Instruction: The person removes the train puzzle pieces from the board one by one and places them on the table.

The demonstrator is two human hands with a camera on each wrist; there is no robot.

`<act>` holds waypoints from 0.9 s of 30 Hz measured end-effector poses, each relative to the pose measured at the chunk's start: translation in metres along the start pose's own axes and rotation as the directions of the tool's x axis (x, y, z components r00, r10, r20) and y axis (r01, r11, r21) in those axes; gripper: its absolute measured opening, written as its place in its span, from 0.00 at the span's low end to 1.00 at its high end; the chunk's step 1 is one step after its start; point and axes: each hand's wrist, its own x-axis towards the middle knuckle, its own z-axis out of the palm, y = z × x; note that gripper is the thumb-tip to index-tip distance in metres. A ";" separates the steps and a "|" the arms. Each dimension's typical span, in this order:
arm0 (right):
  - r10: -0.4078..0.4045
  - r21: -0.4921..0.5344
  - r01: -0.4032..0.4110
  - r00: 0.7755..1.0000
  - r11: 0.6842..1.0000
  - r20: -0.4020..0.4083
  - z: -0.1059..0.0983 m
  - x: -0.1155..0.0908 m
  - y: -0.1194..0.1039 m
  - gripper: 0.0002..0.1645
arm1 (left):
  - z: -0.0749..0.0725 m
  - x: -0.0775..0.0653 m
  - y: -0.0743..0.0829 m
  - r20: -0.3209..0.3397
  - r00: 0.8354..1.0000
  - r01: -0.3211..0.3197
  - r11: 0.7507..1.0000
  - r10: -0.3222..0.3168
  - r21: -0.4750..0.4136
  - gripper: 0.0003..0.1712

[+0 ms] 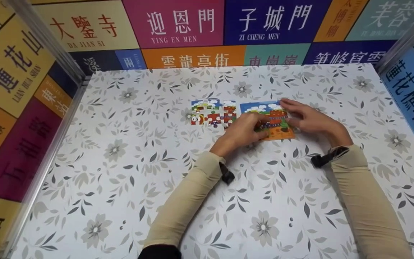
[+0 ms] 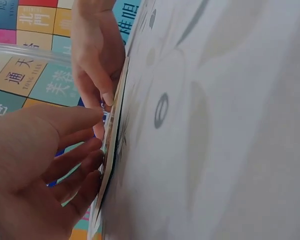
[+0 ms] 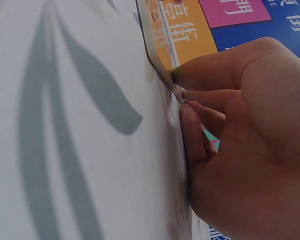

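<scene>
A picture puzzle [image 1: 282,134] with blue sky, a red part and an orange bottom lies flat on the table. My left hand [image 1: 243,130] reaches over its left part, with thumb and fingertips on the surface; in the left wrist view these fingers [image 2: 85,162] are spread and gently bent. Along the right side, my right hand [image 1: 309,117] touches the puzzle's edge and top right corner. Up close in the right wrist view, one fingertip [image 3: 179,76] rests on the board's corner, others beside it. Loose jigsaw pieces [image 1: 212,118] lie left of the puzzle.
The table [image 1: 149,144] wears a white cover with grey flowers and leaves. Colourful panels with Chinese characters [image 1: 182,25] stand behind it and at both sides. Clear strips [image 1: 45,39] run along the corners. Each wrist carries a black strap [image 1: 227,175].
</scene>
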 end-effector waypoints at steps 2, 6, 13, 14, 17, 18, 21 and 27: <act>-0.003 -0.002 0.003 1.000 1.000 -0.003 0.000 0.000 0.000 0.41 | 0.000 0.000 -0.001 0.004 1.000 -0.006 1.000 0.006 0.003 0.26; 0.003 -0.007 -0.003 1.000 1.000 -0.006 0.000 0.000 0.001 0.41 | 0.002 0.000 -0.001 0.007 1.000 -0.014 1.000 0.014 0.008 0.25; 0.004 -0.019 -0.004 1.000 1.000 -0.001 -0.001 -0.001 0.000 0.41 | 0.004 0.000 0.001 0.012 1.000 0.000 1.000 0.000 0.003 0.25; 0.002 -0.018 -0.002 1.000 1.000 0.000 -0.001 -0.001 0.000 0.41 | 0.004 0.000 0.001 0.011 1.000 -0.002 1.000 0.002 0.009 0.25; 0.001 -0.011 -0.001 1.000 1.000 0.002 -0.002 0.000 0.000 0.41 | 0.006 0.000 0.002 0.014 1.000 -0.003 0.999 0.003 0.051 0.24; 0.000 -0.006 0.000 1.000 1.000 0.004 -0.002 0.000 0.000 0.41 | 0.006 0.000 0.003 0.016 1.000 0.004 0.998 -0.005 0.067 0.24; -0.003 0.000 0.003 1.000 1.000 0.009 -0.001 0.001 0.000 0.40 | 0.008 -0.002 0.005 0.025 0.999 0.035 0.994 -0.038 0.100 0.27; -0.010 0.011 0.010 1.000 1.000 0.016 -0.001 0.000 -0.001 0.40 | 0.009 -0.005 0.007 0.026 0.996 0.082 0.993 -0.084 0.083 0.32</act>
